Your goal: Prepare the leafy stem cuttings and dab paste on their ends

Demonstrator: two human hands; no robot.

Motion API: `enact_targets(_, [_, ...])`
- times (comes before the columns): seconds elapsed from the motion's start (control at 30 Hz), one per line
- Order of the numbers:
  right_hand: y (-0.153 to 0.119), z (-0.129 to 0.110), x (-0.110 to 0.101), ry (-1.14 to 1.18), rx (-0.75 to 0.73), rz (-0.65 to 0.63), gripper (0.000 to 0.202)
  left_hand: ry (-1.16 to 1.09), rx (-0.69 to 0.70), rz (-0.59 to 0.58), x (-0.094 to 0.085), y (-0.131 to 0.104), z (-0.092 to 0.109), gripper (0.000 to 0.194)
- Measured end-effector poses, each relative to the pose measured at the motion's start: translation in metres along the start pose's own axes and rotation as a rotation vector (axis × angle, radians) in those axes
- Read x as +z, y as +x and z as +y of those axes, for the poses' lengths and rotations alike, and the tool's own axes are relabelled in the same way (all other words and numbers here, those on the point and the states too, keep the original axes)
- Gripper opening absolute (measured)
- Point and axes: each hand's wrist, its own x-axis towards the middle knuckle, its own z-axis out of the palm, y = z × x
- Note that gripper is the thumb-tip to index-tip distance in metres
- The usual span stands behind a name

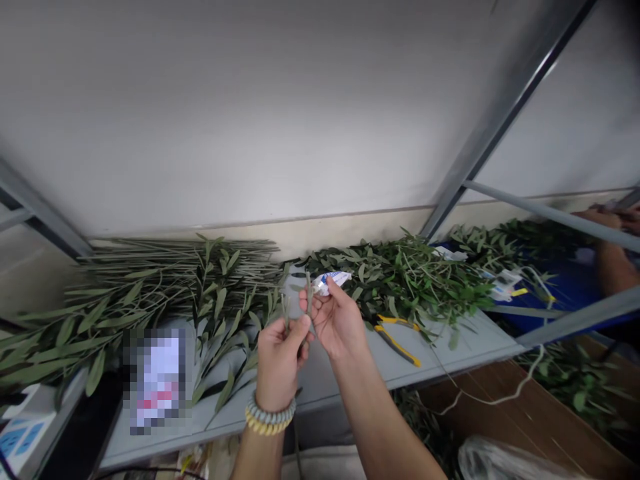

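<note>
Over the shelf, my left hand (283,353) is closed on a green plant stem (309,300), thumb and fingers pinching it upright. Two coiled hair ties (270,417), one grey and one yellow, circle that wrist. In my right hand (343,323) is a small white and blue squeeze tube (334,283), gripped by thumb and fingers. Its narrow end points toward the stem, close by; whether they touch I cannot tell. Leafy sprays (220,313) lie left of my hands, and a heap of greener foliage (405,277) lies to the right.
Yellow-handled pliers (397,340) rest on the grey shelf (340,373). Long bare stems (165,257) are piled along the wall. A blurred-out panel (157,377) is at left. Metal posts (505,127) frame the shelf. Another person's arm (613,260) shows at far right.
</note>
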Motion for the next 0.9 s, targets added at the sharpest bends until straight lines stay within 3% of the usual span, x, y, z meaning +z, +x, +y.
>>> enact_targets(0.13, [-0.003,-0.001,0.0,-0.005,0.047,0.006,0.041,0.0,0.01,-0.008,0.001,-0.002,0.0,0.036])
enact_targets(0.37, [-0.002,0.001,-0.004,0.006,0.101,-0.017,0.038,-0.015,-0.02,-0.007,0.001,-0.003,0.002,0.037])
enact_targets(0.63, [0.015,0.01,-0.003,0.051,0.175,-0.078,0.032,0.024,-0.036,-0.005,-0.008,0.013,0.006,0.038])
enact_targets(0.9, [0.036,0.026,-0.011,0.198,0.22,0.081,0.024,0.119,-0.122,-0.021,-0.021,0.031,0.006,0.04])
